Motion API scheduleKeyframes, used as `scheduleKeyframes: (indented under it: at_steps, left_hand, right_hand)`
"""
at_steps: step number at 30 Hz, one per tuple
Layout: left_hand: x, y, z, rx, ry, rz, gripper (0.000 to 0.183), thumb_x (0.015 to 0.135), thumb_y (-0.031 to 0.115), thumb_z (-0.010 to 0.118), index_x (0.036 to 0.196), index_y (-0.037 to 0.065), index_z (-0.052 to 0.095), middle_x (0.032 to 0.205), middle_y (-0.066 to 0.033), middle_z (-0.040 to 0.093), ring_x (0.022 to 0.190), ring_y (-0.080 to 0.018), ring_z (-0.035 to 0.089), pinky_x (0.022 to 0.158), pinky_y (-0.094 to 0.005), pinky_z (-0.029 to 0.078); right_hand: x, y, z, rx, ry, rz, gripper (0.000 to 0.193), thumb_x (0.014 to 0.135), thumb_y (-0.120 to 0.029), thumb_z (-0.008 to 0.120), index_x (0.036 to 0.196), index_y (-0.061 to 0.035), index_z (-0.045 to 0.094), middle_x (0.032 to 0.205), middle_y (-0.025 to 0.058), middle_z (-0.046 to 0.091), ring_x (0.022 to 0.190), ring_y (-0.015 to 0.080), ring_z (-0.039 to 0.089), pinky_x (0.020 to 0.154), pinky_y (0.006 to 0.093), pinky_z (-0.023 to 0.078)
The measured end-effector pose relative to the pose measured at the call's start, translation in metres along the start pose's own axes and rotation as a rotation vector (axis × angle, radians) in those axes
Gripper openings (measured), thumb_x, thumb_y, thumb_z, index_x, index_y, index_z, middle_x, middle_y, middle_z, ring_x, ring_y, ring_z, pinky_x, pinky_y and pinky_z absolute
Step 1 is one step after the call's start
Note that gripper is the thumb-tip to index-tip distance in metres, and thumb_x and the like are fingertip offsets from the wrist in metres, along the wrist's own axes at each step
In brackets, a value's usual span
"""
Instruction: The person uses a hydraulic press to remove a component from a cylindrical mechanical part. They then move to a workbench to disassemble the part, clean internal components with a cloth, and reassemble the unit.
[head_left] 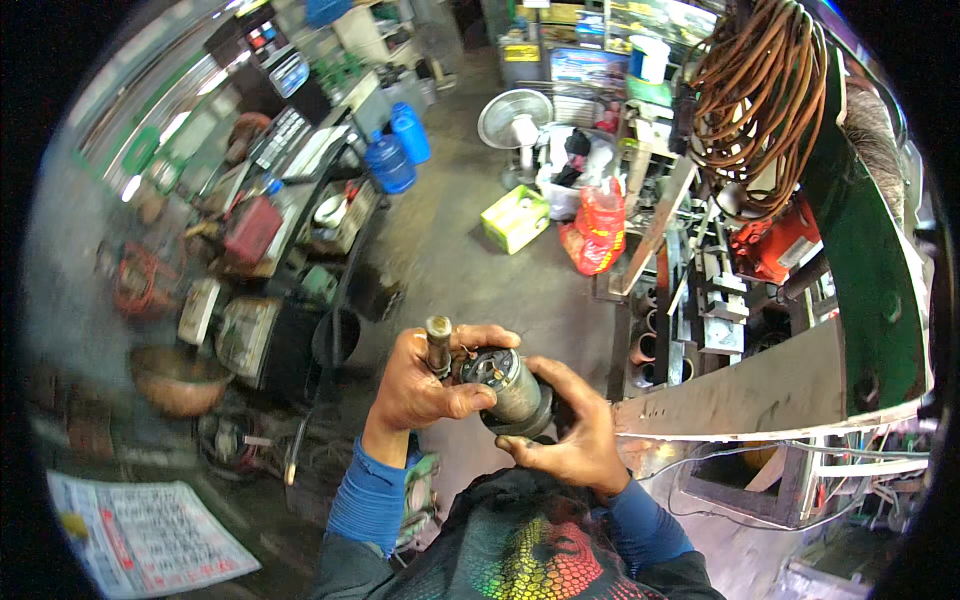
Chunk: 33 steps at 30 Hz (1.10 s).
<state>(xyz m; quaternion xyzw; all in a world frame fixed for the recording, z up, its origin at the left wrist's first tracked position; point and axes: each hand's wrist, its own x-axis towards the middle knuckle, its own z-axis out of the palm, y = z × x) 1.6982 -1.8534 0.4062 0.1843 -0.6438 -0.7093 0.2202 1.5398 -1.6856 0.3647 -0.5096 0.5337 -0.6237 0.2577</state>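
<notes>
Between my two hands is a dark grey cylindrical motor housing (522,398), tilted, with metal parts and small wires showing in its open upper end. My left hand (420,385) has its thumb and fingers around that upper end. A short metal rod (438,348) with a round, flat, brass-coloured top also stands up in the left hand, beside the housing; its lower part is hidden by the palm. My right hand (575,425) curls around the wider lower end, thumb on the near side and fingers behind.
A curved green and grey metal panel (740,395) is close on my right, below a coiled brown cable (765,100). Ahead on the floor are a yellow-green box (515,219), a red bag (598,238) and blue water jugs (389,164). A cluttered workbench (265,265) runs along the left.
</notes>
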Motion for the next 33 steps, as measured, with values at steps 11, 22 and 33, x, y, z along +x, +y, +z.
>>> scheduleKeyframes:
  at_steps: [11, 22, 33]
  left_hand:
    - [0.218, -0.059, -0.031, 0.078, -0.356, -0.246, 0.056, 0.082, 0.019, 0.096, 0.128, -0.003, 0.074, 0.111, -0.0058, 0.077, 0.100, -0.0118, 0.070, 0.093, -0.0296, 0.058]
    - [0.396, -0.146, 0.023, 0.253, -1.014, -0.191, 0.060, 0.077, 0.016, 0.098, 0.129, -0.001, 0.074, 0.115, -0.0073, 0.075, 0.084, -0.0070, 0.062, 0.078, -0.0312, 0.054]
    - [0.508, -0.246, 0.106, 0.227, -1.163, -0.356, 0.037, 0.106, 0.041, 0.070, 0.110, 0.004, 0.074, 0.074, 0.0074, 0.053, 0.063, -0.0035, 0.046, 0.055, -0.0254, 0.037]
  right_hand:
    - [0.113, 0.106, -0.057, 0.167, 0.148, 0.420, 0.087, 0.076, -0.019, 0.091, 0.150, 0.0042, 0.052, 0.138, 0.0178, 0.067, 0.127, 0.0231, 0.064, 0.113, 0.0372, 0.049]
    - [0.120, 0.199, -0.080, -0.027, 0.878, 0.393, 0.073, 0.077, -0.018, 0.095, 0.139, 0.0035, 0.065, 0.127, 0.0165, 0.075, 0.116, 0.0204, 0.069, 0.107, 0.0370, 0.052]
    - [0.103, 0.262, -0.128, -0.170, 1.589, 0.508, 0.083, 0.076, -0.026, 0.095, 0.146, 0.0030, 0.062, 0.134, 0.0155, 0.073, 0.126, 0.0225, 0.065, 0.116, 0.0363, 0.045]
